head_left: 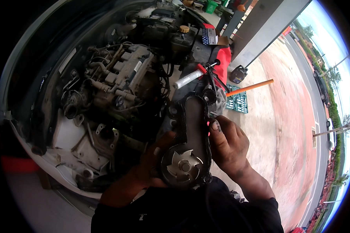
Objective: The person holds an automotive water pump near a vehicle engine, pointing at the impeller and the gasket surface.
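Observation:
My left hand (153, 161) and my right hand (227, 143) hold a dark metal pump housing (194, 120) in front of me, one on each side. It has a long neck pointing away from me, a silver six-vane impeller (184, 167) at the near end and black sealant along its rim. My right thumb presses on the right edge; my left fingers are partly hidden behind the housing. Just beyond lies a caulking gun (189, 78) with a white tube, on a dark cover over the fender.
An open car engine bay (116, 77) fills the left. Beyond the fender are an open socket set (239, 105), an orange bar (252, 86), a dark jug (238, 74) and an open box (214, 37). A pillar (256, 31) stands behind; a road with parked cars runs along the right.

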{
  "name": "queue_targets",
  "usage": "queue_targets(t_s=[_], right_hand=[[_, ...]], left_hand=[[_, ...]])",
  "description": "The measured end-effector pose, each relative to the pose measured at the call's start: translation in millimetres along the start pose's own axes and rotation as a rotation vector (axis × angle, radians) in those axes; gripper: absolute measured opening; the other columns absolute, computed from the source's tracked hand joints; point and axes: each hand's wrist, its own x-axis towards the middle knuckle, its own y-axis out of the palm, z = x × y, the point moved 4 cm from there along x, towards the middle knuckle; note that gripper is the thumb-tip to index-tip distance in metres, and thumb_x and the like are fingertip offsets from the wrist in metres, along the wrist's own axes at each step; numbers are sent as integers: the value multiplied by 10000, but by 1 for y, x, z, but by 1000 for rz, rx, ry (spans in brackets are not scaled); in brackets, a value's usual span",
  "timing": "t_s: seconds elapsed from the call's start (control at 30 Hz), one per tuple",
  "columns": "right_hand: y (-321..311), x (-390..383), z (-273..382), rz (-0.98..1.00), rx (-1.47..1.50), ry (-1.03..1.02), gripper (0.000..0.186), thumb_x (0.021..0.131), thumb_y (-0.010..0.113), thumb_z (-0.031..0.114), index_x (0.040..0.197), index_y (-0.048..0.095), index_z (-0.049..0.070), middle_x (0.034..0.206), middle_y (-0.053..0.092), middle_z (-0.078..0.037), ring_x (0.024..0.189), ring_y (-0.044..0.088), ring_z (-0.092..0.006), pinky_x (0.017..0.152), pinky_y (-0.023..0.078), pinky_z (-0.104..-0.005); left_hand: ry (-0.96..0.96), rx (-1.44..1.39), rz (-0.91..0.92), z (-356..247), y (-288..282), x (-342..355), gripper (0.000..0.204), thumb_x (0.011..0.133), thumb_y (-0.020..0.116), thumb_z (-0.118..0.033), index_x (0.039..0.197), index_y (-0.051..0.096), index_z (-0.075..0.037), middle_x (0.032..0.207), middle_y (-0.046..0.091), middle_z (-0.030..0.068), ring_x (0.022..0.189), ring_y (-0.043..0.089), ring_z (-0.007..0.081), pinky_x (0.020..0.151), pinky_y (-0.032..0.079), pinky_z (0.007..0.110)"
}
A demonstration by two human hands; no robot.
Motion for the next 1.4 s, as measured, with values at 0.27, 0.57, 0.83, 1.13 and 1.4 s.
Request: queue_targets(t_s=[0.27, 0.57, 0.83, 1.13, 1.4], right_hand=[[-1, -17, -4, -67, 130, 91, 827, 801, 641, -66, 1574, 450, 160, 1073, 671, -179, 750, 627, -247, 643, 526, -327], [0, -15, 5, 243, 2390, 503, 949, 855, 568, -47, 1667, 83, 28, 747, 650, -179, 499, 556, -165, 445, 445, -275], [-3, -23, 1, 220, 2677, 553, 947, 875, 614, 66, 1607, 44, -125, 647, 640, -195, 421, 553, -194, 480, 499, -304], [-12, -27, -11, 87, 2546, 426, 950, 853, 609, 65, 1607, 60, -113, 677, 644, -189, 485, 604, -203, 506, 510, -314], [-6, -13, -8, 194, 1539, 303, 894, 805, 600, -102, 1618, 229, -63, 758, 657, -109, 665, 651, -163, 611, 492, -276]], left_hand=[[1182, 1210, 583, -23, 30, -6, 1170, 781, 920, -144, 1657, 145, -107, 1377, 641, 211, 1220, 683, 292, 1043, 550, 440], [509, 1000, 380, -4, -12, 17, 718, 868, 845, -221, 1468, 499, -31, 1327, 700, 92, 1254, 663, 195, 1191, 425, 406], [326, 829, 380, -1, -11, 16, 695, 933, 766, -307, 1496, 467, -29, 1404, 648, 96, 1293, 633, 187, 1204, 414, 390], [-64, 45, 704, 4, -5, 16, 682, 1046, 593, -414, 1564, 372, -30, 1498, 572, 132, 1346, 593, 202, 1199, 431, 388], [29, 56, 627, 13, -30, 20, 637, 1081, 546, -370, 1583, 332, -40, 1486, 571, 167, 1358, 582, 259, 1114, 522, 423]])
